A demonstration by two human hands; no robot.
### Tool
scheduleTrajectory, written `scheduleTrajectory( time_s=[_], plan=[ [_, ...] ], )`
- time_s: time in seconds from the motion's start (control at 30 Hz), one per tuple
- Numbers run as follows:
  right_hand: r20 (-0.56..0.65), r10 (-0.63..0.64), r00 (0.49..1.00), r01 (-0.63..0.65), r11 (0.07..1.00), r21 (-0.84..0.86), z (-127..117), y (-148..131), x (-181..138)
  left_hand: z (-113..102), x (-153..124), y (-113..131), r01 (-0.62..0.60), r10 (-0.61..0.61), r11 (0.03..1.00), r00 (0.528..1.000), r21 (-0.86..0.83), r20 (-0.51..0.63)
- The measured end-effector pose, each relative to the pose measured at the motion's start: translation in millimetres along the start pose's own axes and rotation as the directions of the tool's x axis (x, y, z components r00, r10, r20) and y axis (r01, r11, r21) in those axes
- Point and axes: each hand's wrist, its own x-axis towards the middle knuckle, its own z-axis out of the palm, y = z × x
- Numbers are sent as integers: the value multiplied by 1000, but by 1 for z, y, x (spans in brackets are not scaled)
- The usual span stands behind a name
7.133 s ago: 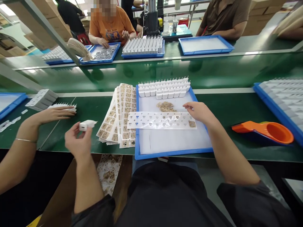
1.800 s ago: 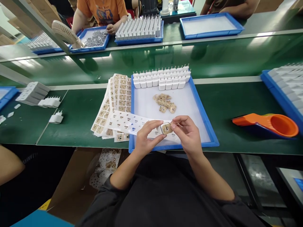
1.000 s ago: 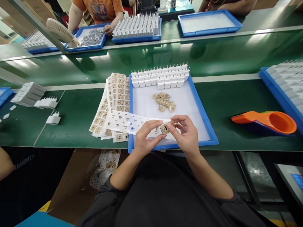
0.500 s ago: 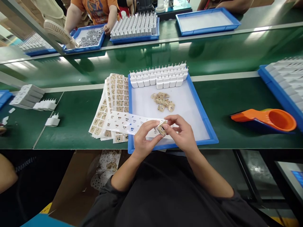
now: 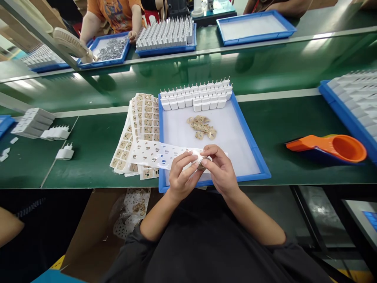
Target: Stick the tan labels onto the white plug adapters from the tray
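Observation:
Over the front edge of the blue-rimmed tray (image 5: 249, 135), a small white charger plug (image 5: 202, 163) is held between both hands. My left hand (image 5: 182, 177) grips it from the left, fingers curled. My right hand (image 5: 222, 169) pinches it from the right, thumb on its beige-stickered end face. Fingers cover much of the charger. Beneath the hands a white backing strip (image 5: 150, 153) with small cut-out marks crosses the tray's left rim. A pile of loose beige sticker pieces (image 5: 202, 126) lies in the tray, behind the hands. Rows of white charger plugs (image 5: 196, 96) stand at its back, pins up.
Sheets of beige stickers (image 5: 147, 118) lie left of the tray. Farther left are a single charger plug (image 5: 65, 152) and stacked white plugs (image 5: 33, 122). An orange scoop (image 5: 326, 147) rests at right, near another plug-filled tray (image 5: 338, 106). A co-worker (image 5: 114, 15) sits across the bench.
The charger has turned in my fingers, its stickered face tilting downward and becoming more covered. My left fingers have curled closer around it, and the right thumb has shifted onto the face.

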Motion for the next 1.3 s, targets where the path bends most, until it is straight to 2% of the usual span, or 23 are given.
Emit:
scheduleTrajectory(
  time_s=[0.13, 0.27, 0.37, 0.43, 0.5, 0.57, 0.63, 0.7, 0.77, 0.87, 0.93, 1.0, 1.07, 1.17, 1.23, 1.3],
  plan=[
    [-3, -35, 999, 35, 998, 45, 3, 3, -1, 0, -1, 1, -33, 34, 999, 999, 33, -13],
    [11, -21, 1000, 21, 999, 39, 0, 5, -3, -1, -2, -1, -13, 13, 1000, 1000, -7, -11],
    [67, -30, 997, 33, 999, -31, -6, 1, -1, -1, -1, -2, 32, -32, 997, 999, -77, 9],
    [106, -76, 991, 92, 985, -149, -10, -5, 1, -2, -1, -2, 59, -57, 993, 998, -103, 23],
    [140, -165, 976, 201, 929, -311, -14, -11, 4, -3, -2, -2, 75, -71, 991, 997, -110, 38],
    [178, -289, 941, 339, 817, -467, -19, -14, 6, -3, -3, -2, 92, -86, 989, 995, -119, 58],
    [251, -386, 888, 458, 691, -559, -24, -15, 4, -4, -5, -1, 162, -150, 974, 985, -160, 85],
    [324, -428, 844, 535, 640, -551, -28, -16, 0, -5, -7, -1, 297, -274, 926, 953, -233, 127],
    [343, -417, 842, 538, 701, -468, -32, -17, -2, -5, -10, -1, 457, -424, 839, 889, -295, 172],
    [239, -277, 931, 355, 843, -405, -38, -23, 12, -5, -12, -2, 623, -585, 707, 781, -336, 216],
    [168, -139, 976, 205, 846, -492, -42, -25, 37, -5, -13, -3, 669, -633, 658, 740, -345, 229],
    [131, -66, 989, 135, 755, -641, -48, -23, 68, -6, -13, -4, 684, -646, 641, 725, -348, 238],
    [139, -8, 990, 114, 621, -776, -55, -15, 96, -7, -11, -5, 689, -649, 638, 722, -344, 241],
    [176, 37, 984, 146, 408, -901, -64, -2, 114, -8, -10, -7, 690, -652, 645, 721, -329, 233],
    [199, -18, 980, 193, 336, -922, -67, 4, 112, -8, -9, -7, 689, -653, 646, 722, -328, 230],
    [217, -73, 973, 229, 330, -916, -69, 6, 106, -7, -10, -6, 685, -652, 646, 725, -337, 223]
  ],
)
